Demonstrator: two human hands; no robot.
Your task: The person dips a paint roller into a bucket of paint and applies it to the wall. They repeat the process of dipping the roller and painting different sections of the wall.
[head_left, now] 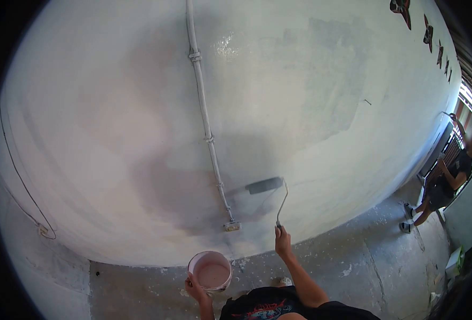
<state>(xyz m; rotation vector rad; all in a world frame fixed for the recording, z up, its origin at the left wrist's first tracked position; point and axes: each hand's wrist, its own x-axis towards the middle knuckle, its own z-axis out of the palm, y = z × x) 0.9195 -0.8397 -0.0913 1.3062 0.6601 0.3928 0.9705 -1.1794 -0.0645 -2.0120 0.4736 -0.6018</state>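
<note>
My right hand (283, 241) is closed round the handle of a paint roller (264, 185), held out in front of me. Its grey sleeve lies against the pale wall (310, 160), just right of the lower end of a white conduit pipe (204, 109). Low on the left, my left hand (194, 289) grips the side of a round bucket (210, 271) with pinkish liquid inside. A socket box (232, 226) sits at the foot of the pipe, left of the roller's handle.
Grey, paint-spotted floor (348, 256) runs along the wall's base. Another person (452, 173) stands at the far right, one arm raised to the wall. A loose cable (20, 170) hangs on the left. Dark ornaments (428, 33) hang at the upper right, and a bent nail or hook (367, 102) sticks out lower.
</note>
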